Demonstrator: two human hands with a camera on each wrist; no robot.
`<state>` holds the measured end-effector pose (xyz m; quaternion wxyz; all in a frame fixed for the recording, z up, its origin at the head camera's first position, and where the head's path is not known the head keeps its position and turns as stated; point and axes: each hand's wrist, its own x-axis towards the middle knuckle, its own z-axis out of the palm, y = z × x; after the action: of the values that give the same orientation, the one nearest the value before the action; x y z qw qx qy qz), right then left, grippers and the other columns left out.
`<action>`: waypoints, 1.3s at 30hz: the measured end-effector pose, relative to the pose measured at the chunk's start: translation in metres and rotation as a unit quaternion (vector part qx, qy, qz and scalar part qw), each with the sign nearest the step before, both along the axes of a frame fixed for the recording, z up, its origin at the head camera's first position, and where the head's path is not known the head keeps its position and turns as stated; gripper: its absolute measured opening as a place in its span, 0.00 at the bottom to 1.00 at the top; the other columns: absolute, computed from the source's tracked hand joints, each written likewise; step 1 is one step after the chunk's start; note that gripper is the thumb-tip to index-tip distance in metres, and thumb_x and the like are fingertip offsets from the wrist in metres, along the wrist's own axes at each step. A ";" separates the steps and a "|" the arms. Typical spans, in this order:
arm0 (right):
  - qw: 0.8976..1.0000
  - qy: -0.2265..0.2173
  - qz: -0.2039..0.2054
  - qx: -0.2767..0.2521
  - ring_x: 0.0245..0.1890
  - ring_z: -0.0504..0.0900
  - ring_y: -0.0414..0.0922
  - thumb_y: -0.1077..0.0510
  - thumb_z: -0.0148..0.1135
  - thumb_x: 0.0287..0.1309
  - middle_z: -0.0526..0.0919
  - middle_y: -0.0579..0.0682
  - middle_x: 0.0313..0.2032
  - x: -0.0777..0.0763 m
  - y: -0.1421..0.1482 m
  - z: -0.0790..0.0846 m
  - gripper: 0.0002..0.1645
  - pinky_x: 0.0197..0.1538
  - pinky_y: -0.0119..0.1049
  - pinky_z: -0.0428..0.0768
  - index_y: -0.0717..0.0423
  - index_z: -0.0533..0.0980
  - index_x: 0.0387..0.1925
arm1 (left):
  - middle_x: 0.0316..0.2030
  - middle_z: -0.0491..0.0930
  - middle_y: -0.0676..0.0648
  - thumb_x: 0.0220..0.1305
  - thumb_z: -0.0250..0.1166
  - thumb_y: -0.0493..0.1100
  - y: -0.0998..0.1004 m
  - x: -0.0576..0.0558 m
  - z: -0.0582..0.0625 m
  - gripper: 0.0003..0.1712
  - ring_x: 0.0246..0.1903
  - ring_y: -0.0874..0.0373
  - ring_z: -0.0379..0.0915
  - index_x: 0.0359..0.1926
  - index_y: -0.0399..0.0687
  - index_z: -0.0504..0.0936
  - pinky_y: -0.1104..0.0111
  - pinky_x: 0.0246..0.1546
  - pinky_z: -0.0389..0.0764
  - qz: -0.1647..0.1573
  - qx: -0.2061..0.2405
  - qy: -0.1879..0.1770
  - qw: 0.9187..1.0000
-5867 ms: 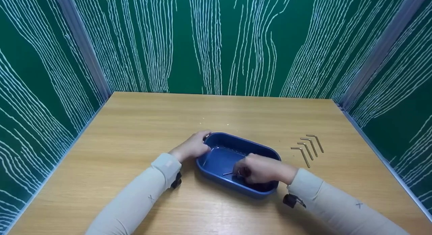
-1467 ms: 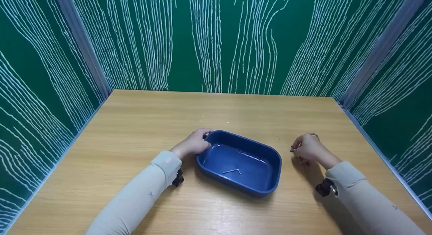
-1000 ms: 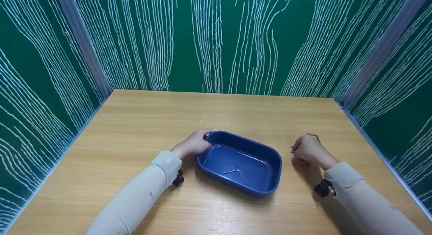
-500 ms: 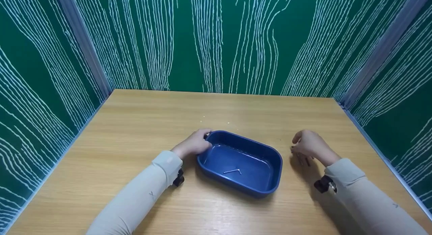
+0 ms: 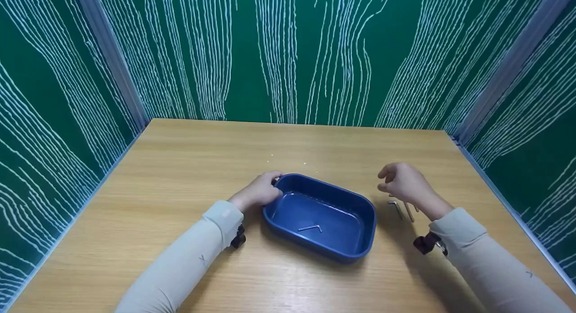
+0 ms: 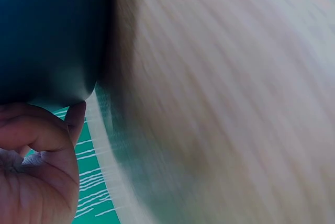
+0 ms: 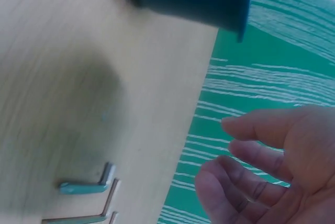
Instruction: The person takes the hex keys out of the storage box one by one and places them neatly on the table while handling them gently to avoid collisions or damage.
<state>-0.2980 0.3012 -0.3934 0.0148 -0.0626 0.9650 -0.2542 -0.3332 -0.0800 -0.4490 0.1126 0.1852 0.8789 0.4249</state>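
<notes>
My left hand (image 5: pixel 258 191) grips the left end of a blue plastic bin (image 5: pixel 333 187), thumb over the rim; in the left wrist view its fingers reach round the bin's outside. A single L-shaped hex key (image 5: pixel 309 228) lies on the bin floor. To the right of the bin, my right hand (image 5: pixel 407 182) hovers above the table, holding nothing, with thumb and fingers apart and loosely bent. Below it several hex keys lie side by side, partly covered by the hand in the head view. The one nearest the bin (image 7: pixel 84 188) shows whole in the right wrist view.
The wooden table (image 5: pixel 202 160) is bounded by green walls (image 5: pixel 243 56) with white wavy lines at the back and sides. A few tiny pale specks (image 5: pixel 304 163) lie on the table behind the bin.
Earlier my right hand reached into the bin, then moved right and set a hex key beside the others. It has let go and risen slightly; the left hand has stayed on the bin.
</notes>
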 end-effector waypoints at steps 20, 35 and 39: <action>0.998 0.040 0.050 -0.006 0.35 0.83 0.50 0.60 0.74 0.64 0.88 0.59 0.40 0.015 -0.044 0.015 0.14 0.33 0.38 0.81 0.62 0.87 0.49 | 0.56 0.85 0.38 0.62 0.59 0.30 0.001 -0.001 0.000 0.27 0.54 0.48 0.79 0.62 0.42 0.82 0.52 0.60 0.84 0.004 -0.016 0.011 1.000; 0.987 0.052 0.153 -0.027 0.33 0.85 0.46 0.65 0.77 0.59 0.89 0.56 0.36 0.019 -0.078 0.003 0.14 0.37 0.39 0.85 0.64 0.87 0.47 | 0.59 0.84 0.38 0.63 0.60 0.31 0.000 -0.001 -0.001 0.29 0.57 0.46 0.79 0.66 0.41 0.80 0.50 0.64 0.83 0.008 -0.016 0.008 1.000; 0.980 0.040 0.191 -0.036 0.33 0.84 0.44 0.66 0.79 0.57 0.89 0.57 0.36 0.019 -0.084 -0.005 0.17 0.38 0.36 0.85 0.67 0.87 0.48 | 0.59 0.84 0.38 0.63 0.59 0.31 0.000 -0.002 -0.001 0.28 0.56 0.46 0.79 0.65 0.42 0.81 0.50 0.63 0.84 0.006 -0.012 0.003 1.000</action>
<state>-0.2786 0.2170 -0.3980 0.0220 -0.2562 0.9254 -0.2783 -0.3348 -0.0799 -0.4500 0.1094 0.1799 0.8853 0.4145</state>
